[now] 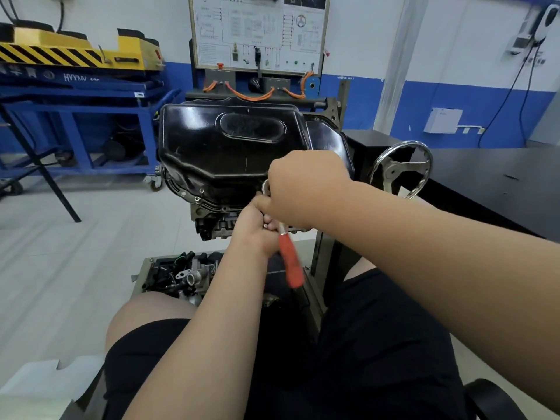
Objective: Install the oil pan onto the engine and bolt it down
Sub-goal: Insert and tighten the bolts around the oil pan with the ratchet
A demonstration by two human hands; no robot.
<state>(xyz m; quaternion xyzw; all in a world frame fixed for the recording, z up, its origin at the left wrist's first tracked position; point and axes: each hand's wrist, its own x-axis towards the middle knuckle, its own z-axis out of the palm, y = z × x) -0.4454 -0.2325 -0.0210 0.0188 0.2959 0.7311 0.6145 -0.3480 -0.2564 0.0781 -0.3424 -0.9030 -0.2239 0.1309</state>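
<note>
- At the near edge of the oil pan [236,153], both hands meet over a ratchet wrench [292,262].
- Oil pan: black, seated on the engine [212,225], which hangs on a stand with the pan face turned up and towards the camera. The pan's flange [194,197] lies against the engine along the near left side, and empty bolt holes show there.
- Right hand [303,189]: reaches across from the right. Its grip is clamped over the chrome head of the wrench, at the pan's near edge.
- Left hand [257,228]: directly below the right hand and touching it, fingers curled beside the wrench's metal neck. Whether this grip is closed round the neck cannot be told; a small silver piece shows at the fingertips.
- Wrench handle: red, slanting down and to the right below both hands, blurred, with no hand on it.
- Chrome handwheel [400,168]: on the stand, just right of the pan, untouched.
- Tray of loose engine parts [181,274]: on the stand base below the engine, beside the person's left knee.
- Black counter [500,183]: to the right, behind the right forearm.
- Background: blue cart [91,116] at left carrying a yellow-and-black unit, and a wiring display board [257,28] against the wall behind the engine.
</note>
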